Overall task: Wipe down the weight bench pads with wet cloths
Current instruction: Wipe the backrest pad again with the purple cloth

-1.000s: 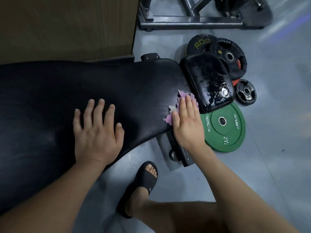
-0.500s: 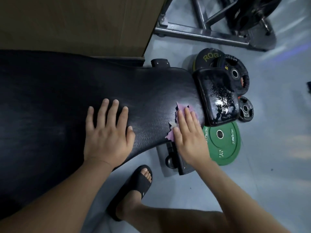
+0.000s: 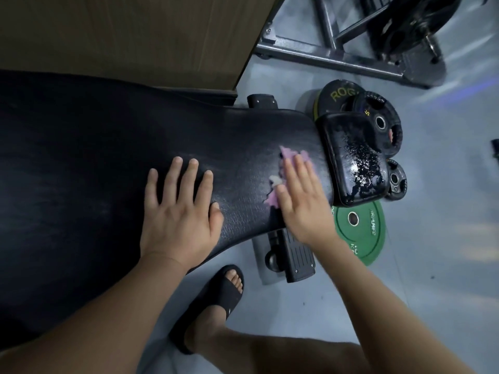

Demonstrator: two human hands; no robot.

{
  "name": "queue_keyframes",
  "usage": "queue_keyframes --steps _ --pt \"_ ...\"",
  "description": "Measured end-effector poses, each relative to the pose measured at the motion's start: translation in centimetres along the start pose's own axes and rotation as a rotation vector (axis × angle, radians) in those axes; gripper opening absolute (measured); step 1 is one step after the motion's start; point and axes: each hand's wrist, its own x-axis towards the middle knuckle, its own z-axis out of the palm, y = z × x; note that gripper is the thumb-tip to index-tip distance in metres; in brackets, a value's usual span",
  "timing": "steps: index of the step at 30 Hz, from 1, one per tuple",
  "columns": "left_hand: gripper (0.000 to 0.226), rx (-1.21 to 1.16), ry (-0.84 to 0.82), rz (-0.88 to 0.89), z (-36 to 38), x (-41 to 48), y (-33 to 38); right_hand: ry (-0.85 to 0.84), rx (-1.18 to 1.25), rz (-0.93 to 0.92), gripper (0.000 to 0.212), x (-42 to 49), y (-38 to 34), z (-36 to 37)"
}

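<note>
So, head view: the one camera looks down over both forearms onto the weight bench
Long pad [image 3: 121,163]: black and textured, its long axis running left to right across the frame, narrowing toward the right end
Cloth [image 3: 285,155]: pink, lying flat on the long pad near that narrow right end, mostly hidden under the right hand, ragged edges showing past the fingertips and by the thumb
Right hand [image 3: 302,203]: fingers straight and close together, palm pressing the cloth down, nothing curled round it
Left hand [image 3: 178,220]: spread wide and flat on the long pad by its near edge, well left of the cloth, holding nothing; it reads as a brace
Small pad [image 3: 353,157]: just past the long pad's right end, glistening with wet patches, so likely dealt with already
Relation that counts: the broad, dull stretch of the long pad lies to the left of the cloth, along the pad's axis; the right hand is the one on the cloth, and the left hand sits between it and that stretch
Step in hand: wiping the narrow end, judging by the faint sheen there
Likely need: strokes leftward, with the left hand moved out of the way
Floor: green plate [image 3: 360,233] and black plates [image 3: 378,117] beside the small pad, a sandalled foot [image 3: 216,300] below the bench
</note>
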Motion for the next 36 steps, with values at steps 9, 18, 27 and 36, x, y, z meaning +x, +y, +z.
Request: queue_keyframes --steps 9,18,27,36 --pt "0.059 -0.007 -0.02 -0.001 0.0 0.1 -0.2 -0.012 0.083 0.369 0.062 12.9 1.7 -2.1" --pt "0.059 0.004 -0.029 -0.005 0.0 0.4 -0.1 -0.226 0.003 0.342 0.064 19.7 1.4 -3.4" --pt "0.059 0.016 -0.029 -0.012 0.1 0.0 -0.3 -0.069 -0.004 -0.136 0.048 17.4 -10.0 -1.6" --pt "0.059 -0.012 -0.019 -0.013 0.3 0.4 -0.3 0.006 0.025 0.181 0.072 17.5 0.9 -0.8"
